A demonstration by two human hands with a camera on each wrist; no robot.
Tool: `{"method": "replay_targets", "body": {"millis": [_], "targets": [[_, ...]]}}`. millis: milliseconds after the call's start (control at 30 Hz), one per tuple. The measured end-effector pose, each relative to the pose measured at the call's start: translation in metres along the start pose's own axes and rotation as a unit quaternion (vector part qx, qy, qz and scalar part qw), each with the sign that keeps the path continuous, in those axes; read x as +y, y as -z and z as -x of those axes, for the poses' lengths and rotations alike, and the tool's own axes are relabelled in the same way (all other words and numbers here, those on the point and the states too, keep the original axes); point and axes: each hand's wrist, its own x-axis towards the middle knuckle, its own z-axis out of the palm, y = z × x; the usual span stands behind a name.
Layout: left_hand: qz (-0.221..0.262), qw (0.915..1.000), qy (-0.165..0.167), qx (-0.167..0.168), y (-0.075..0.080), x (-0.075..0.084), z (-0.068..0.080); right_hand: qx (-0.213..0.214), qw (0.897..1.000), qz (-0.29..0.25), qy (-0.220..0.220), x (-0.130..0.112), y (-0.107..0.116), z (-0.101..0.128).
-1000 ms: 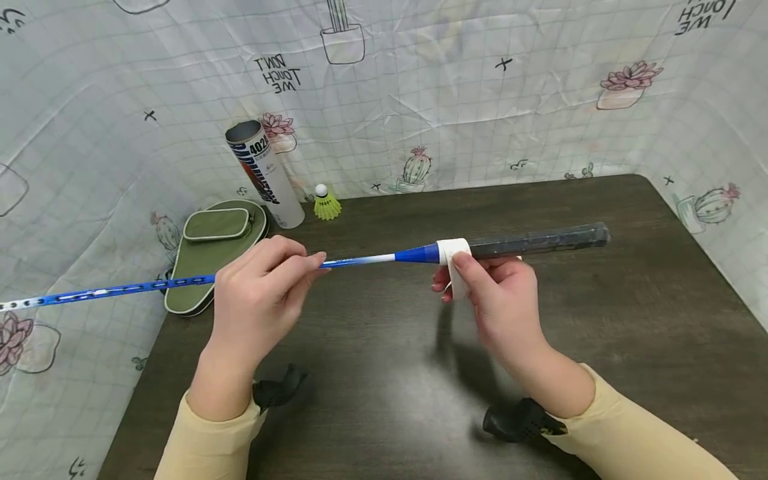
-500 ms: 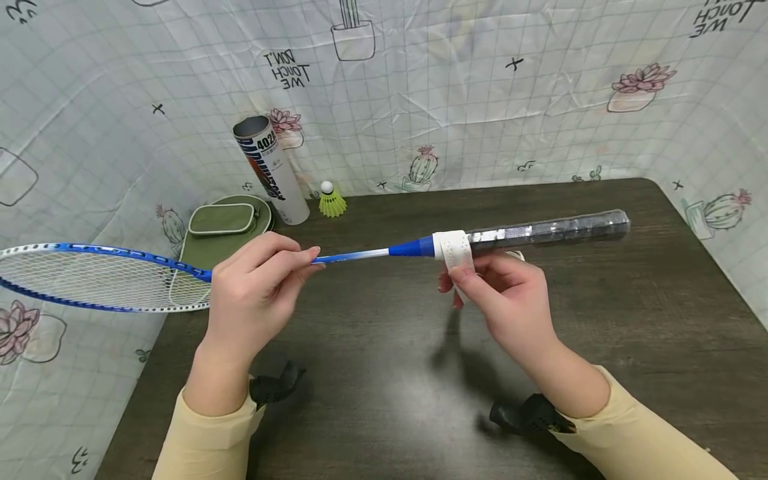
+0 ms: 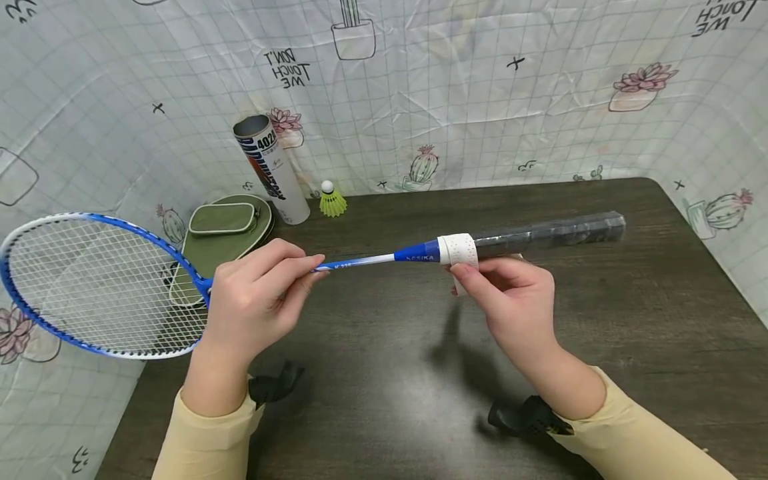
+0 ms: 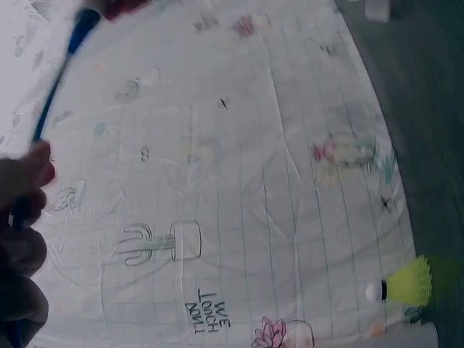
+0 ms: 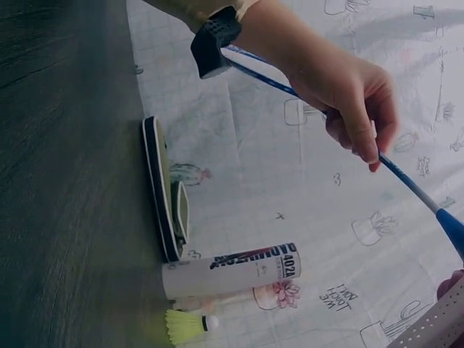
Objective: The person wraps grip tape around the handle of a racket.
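1. The badminton racket [image 3: 384, 257] hangs level above the dark table [image 3: 630, 320], long axis running 9 to 3 o'clock, head at 9.
2. White grip tape [image 3: 459, 250] rings the handle's inner end.
3. The right hand [image 3: 510, 303], at 6 o'clock beneath it, pinches the tape's loose tail; it is the nearer hand.
4. The left hand [image 3: 255, 300] pinches the shaft at 9 o'clock.

Mirrored "DON'T TOUCH ME" on the backdrop [image 3: 480, 100], "402" on the tube [image 3: 271, 171], possibly "KESIKA" on the racket [image 3: 414, 255].
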Motion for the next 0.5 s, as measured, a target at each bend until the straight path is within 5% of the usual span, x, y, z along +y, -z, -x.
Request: {"method": "replay_targets", "body": {"millis": [200,500], "targets": [[0.002,0.9997,-0.018,-0.016,0.0018,-0.001,-0.0018,0.01,1.0,0.025,0.016,-0.0003,-0.0002,0.0007],[-0.004,1.0,-0.004,-0.003,0.0027,-0.0004,-0.0008,-0.014,1.0,-0.02,0.001,-0.001,-0.0014,0.0024]]}}
